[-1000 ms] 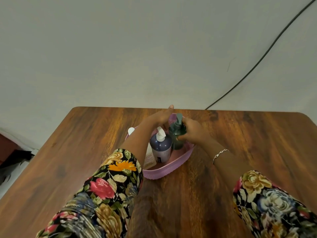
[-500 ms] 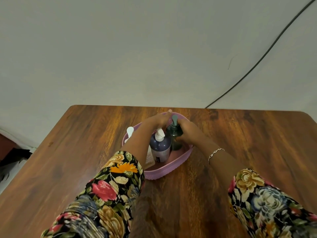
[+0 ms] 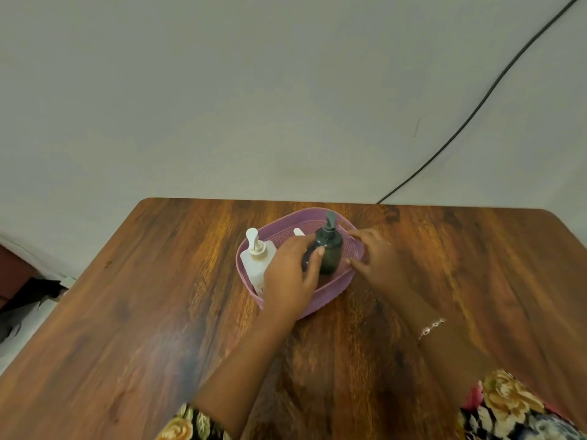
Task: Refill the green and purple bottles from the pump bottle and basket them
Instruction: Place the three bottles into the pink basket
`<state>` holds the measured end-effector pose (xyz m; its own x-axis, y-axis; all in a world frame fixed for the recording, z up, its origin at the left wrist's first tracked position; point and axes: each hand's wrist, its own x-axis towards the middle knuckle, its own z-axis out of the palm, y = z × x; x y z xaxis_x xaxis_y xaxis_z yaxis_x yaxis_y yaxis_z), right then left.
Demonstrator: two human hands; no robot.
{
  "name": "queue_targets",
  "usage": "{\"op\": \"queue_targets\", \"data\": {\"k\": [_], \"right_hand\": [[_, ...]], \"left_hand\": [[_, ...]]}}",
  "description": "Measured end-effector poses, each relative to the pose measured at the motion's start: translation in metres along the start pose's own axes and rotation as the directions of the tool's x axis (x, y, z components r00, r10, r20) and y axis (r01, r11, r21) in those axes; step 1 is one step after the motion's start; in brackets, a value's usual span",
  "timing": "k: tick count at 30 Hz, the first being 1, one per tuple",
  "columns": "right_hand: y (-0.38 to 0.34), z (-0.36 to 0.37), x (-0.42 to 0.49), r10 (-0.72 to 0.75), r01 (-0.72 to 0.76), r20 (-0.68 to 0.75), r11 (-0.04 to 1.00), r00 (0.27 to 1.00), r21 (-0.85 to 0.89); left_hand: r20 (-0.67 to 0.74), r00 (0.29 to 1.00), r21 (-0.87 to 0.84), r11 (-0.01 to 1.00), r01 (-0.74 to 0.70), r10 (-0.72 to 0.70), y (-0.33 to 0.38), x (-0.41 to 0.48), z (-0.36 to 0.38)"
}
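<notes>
A wooden surface (image 3: 152,312) with warm brown, streaked grain and rounded far corners fills the lower half of the view, with a dull sheen of light near its left edge. Behind its far edge rises a plain pale wall (image 3: 222,90), where a thin black cable (image 3: 476,107) runs diagonally down from the upper right to that edge. Past the left edge lie dark and white shapes (image 3: 28,296) too unclear to name.

A dark brown wooden table with streaked grain and rounded corners (image 3: 158,312) bears one thing directly: an oval pink-purple plastic basket with perforated walls (image 3: 333,293), standing near the far edge, roughly midway across.
</notes>
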<state>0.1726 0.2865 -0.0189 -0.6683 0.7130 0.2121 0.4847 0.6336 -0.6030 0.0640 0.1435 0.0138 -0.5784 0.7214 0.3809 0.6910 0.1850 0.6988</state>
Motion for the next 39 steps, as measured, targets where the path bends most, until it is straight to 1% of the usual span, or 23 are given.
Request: {"op": "queue_targets", "data": {"k": [2,5,9,12,14,16,18,20,22,24,26,29,32,35,37,39], "right_hand": [[0.002,-0.003,-0.029,0.026,-0.023,-0.055,0.998,0.998,0.054],[0.009,0.003,-0.072,0.075,-0.055,-0.127,0.987,0.989,0.154],[0.013,0.024,-0.116,0.096,-0.042,-0.23,0.973,0.969,0.227],[0.012,0.036,-0.134,0.142,-0.05,-0.36,0.966,0.922,0.253],[0.01,0.04,-0.141,0.155,-0.054,-0.425,0.969,0.892,0.24],[0.011,0.042,-0.146,0.15,-0.077,-0.454,0.982,0.878,0.174],[0.014,0.043,-0.148,0.183,-0.148,-0.434,0.982,0.882,0.114],[0.016,0.042,-0.144,0.227,-0.203,-0.404,0.974,0.886,0.102],[0.016,0.038,-0.13,0.244,-0.215,-0.375,0.97,0.894,0.117],[0.017,0.033,-0.109,0.254,-0.218,-0.36,0.966,0.898,0.138],[0.017,0.028,-0.085,0.268,-0.212,-0.36,0.959,0.894,0.189],[0.013,0.018,-0.05,0.289,-0.216,-0.328,0.946,0.9,0.242],[0.009,0.005,-0.016,0.382,-0.291,-0.244,0.896,0.891,0.336],[0.012,-0.001,0.016,0.459,-0.389,-0.104,0.836,0.882,0.387],[0.012,-0.002,0.031,0.481,-0.441,-0.021,0.819,0.876,0.368],[0.01,-0.003,0.042,0.49,-0.479,0.055,0.812,0.87,0.332]], "left_hand": [[-0.063,0.996,0.025,0.998,-0.054,0.055,-0.011,-0.029,-0.007],[-0.125,0.992,0.035,0.999,-0.016,0.02,-0.032,-0.063,-0.012],[-0.132,0.983,0.047,0.99,0.134,-0.127,-0.057,-0.089,-0.014],[-0.147,0.962,0.068,0.968,0.242,-0.23,-0.069,-0.093,-0.015],[-0.164,0.936,0.093,0.94,0.329,-0.311,-0.075,-0.091,-0.017],[-0.194,0.891,0.099,0.896,0.433,-0.41,-0.081,-0.089,-0.018],[-0.22,0.843,0.049,0.858,0.511,-0.49,-0.087,-0.087,-0.019],[-0.214,0.78,-0.036,0.803,0.595,-0.587,-0.087,-0.082,-0.02],[-0.151,0.724,-0.126,0.74,0.661,-0.673,-0.084,-0.075,-0.022],[-0.059,0.693,-0.216,0.687,0.694,-0.719,-0.079,-0.066,-0.024],[0.021,0.682,-0.297,0.647,0.702,-0.731,-0.074,-0.056,-0.027],[0.118,0.688,-0.385,0.605,0.696,-0.716,-0.068,-0.043,-0.029],[0.172,0.673,-0.415,0.567,0.712,-0.719,-0.067,-0.035,-0.029],[0.147,0.645,-0.419,0.543,0.727,-0.75,-0.072,-0.029,-0.027],[0.101,0.628,-0.438,0.532,0.725,-0.772,-0.074,-0.027,-0.026],[0.058,0.628,-0.46,0.538,0.706,-0.776,-0.076,-0.025,-0.024]]}}
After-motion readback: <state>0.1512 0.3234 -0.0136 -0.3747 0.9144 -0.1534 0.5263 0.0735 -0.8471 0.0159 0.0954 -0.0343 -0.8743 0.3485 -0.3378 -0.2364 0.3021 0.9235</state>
